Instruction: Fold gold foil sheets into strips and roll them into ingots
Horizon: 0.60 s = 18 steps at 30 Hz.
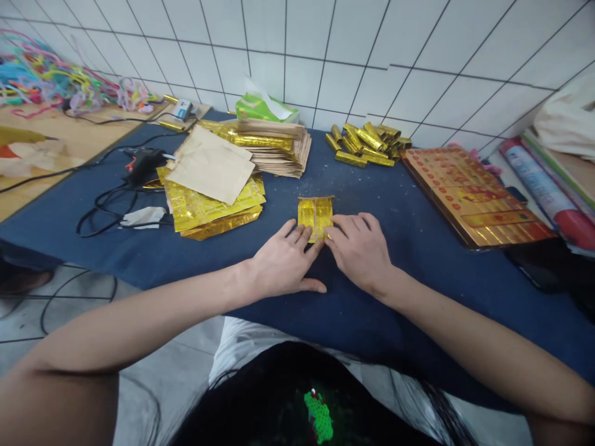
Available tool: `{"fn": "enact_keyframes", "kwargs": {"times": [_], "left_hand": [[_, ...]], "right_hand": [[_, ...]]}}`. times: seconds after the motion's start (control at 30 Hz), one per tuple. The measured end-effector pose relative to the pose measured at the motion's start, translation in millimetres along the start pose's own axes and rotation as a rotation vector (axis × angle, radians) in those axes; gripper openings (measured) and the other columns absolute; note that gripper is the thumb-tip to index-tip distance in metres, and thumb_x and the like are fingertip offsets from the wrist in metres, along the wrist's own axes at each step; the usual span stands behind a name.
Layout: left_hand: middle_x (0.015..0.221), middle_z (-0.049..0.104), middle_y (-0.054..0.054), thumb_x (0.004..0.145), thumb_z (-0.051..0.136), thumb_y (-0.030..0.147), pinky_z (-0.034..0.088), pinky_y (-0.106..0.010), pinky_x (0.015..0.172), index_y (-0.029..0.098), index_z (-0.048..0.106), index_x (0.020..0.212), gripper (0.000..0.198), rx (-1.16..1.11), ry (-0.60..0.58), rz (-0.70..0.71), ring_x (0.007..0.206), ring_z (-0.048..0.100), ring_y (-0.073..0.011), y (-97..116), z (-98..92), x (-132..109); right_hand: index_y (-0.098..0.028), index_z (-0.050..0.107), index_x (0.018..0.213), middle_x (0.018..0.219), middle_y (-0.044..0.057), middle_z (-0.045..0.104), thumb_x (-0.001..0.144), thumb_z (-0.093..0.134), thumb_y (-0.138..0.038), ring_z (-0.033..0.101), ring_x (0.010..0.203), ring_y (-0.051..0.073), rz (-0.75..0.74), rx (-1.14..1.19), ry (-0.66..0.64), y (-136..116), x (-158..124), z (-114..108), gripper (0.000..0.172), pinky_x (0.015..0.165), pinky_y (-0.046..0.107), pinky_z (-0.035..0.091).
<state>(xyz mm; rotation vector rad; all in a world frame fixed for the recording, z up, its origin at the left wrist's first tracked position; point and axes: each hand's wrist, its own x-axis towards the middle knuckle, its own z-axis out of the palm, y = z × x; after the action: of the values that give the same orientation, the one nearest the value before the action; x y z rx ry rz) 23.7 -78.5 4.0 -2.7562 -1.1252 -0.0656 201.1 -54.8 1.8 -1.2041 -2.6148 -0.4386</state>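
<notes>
A small sheet of gold foil paper [316, 212], its two sides folded in to meet at a middle seam, lies flat on the blue cloth in front of me. My left hand [283, 260] rests its fingertips on the paper's lower left edge, fingers stretched and thumb spread out on the cloth. At the lower right edge, my right hand [361, 251] has its fingers bent, with thumb and index finger close together on the paper. The paper's lower edge is partly hidden by the fingers.
Gold foil sheets [209, 214] and a stack of brown-backed paper [279, 148] lie left. Rolled gold tubes [369, 144] are heaped near the tiled wall. A black glue gun [146, 162] with cable lies left; a gold-red printed box [478, 195] stands right on the blue cloth [409, 310].
</notes>
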Motion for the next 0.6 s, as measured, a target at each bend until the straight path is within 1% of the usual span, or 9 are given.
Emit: {"fn": "enact_keyframes", "kwargs": {"times": [0.07,0.1,0.17,0.3,0.4,0.5,0.6], "left_hand": [[0.124,0.050,-0.026,0.076,0.034,0.070,0.025,-0.045,0.101,0.003,0.048,0.122,0.083,-0.012,-0.009,-0.006,0.116,0.047,-0.0338,0.1,-0.4,0.7],[0.124,0.050,-0.026,0.076,0.034,0.070,0.025,-0.045,0.101,0.003,0.049,0.120,0.081,-0.021,-0.009,-0.008,0.117,0.047,-0.0336,0.1,-0.5,1.0],[0.125,0.049,-0.025,0.076,0.036,0.069,0.027,-0.045,0.100,0.005,0.050,0.118,0.078,-0.044,-0.005,-0.017,0.117,0.047,-0.0331,0.4,-0.3,1.2],[0.129,0.046,-0.026,0.078,0.039,0.065,0.029,-0.045,0.100,0.006,0.044,0.125,0.076,-0.077,-0.006,-0.039,0.120,0.044,-0.0326,2.1,2.2,-1.6],[0.134,0.039,-0.026,0.080,0.035,0.065,0.025,-0.045,0.103,0.003,0.039,0.129,0.079,-0.084,-0.027,-0.048,0.126,0.036,-0.0321,2.8,5.0,-7.6],[0.140,0.032,-0.023,0.080,0.031,0.066,0.020,-0.047,0.106,0.002,0.034,0.132,0.083,-0.098,-0.049,-0.056,0.132,0.026,-0.0303,0.2,7.3,-16.4],[0.142,0.029,-0.020,0.079,0.030,0.068,0.018,-0.049,0.106,0.003,0.029,0.135,0.086,-0.113,-0.068,-0.067,0.133,0.024,-0.0295,-5.9,7.9,-24.6]], "right_hand": [[-0.015,0.062,0.100,0.111,0.011,0.063,0.089,0.037,-0.018,0.053,0.105,0.025,-0.121,0.058,0.033,-2.8,-5.3,-0.7,0.028,0.099,0.048,0.026],[-0.014,0.061,0.105,0.113,0.011,0.062,0.089,0.036,-0.019,0.052,0.109,0.025,-0.161,0.081,0.029,-4.3,-8.4,-1.0,0.030,0.102,0.050,0.022],[-0.010,0.058,0.112,0.116,0.014,0.061,0.089,0.038,-0.023,0.051,0.113,0.026,-0.192,0.104,-0.005,-6.7,-15.1,-1.4,0.033,0.103,0.054,0.021],[-0.004,0.053,0.118,0.123,0.020,0.055,0.089,0.039,-0.033,0.047,0.117,0.029,-0.170,0.100,-0.084,-7.9,-25.9,-2.0,0.044,0.102,0.056,0.022],[-0.006,0.052,0.120,0.127,0.019,0.052,0.089,0.039,-0.038,0.044,0.121,0.030,-0.163,0.090,-0.130,-6.8,-27.4,-4.2,0.046,0.103,0.057,0.020],[-0.009,0.054,0.119,0.126,0.017,0.053,0.088,0.040,-0.043,0.044,0.120,0.031,-0.152,0.077,-0.148,-6.9,-24.9,-8.4,0.047,0.102,0.058,0.019],[-0.009,0.055,0.117,0.124,0.016,0.055,0.087,0.042,-0.044,0.045,0.118,0.032,-0.146,0.076,-0.151,-7.3,-23.4,-11.7,0.048,0.101,0.058,0.020]]}}
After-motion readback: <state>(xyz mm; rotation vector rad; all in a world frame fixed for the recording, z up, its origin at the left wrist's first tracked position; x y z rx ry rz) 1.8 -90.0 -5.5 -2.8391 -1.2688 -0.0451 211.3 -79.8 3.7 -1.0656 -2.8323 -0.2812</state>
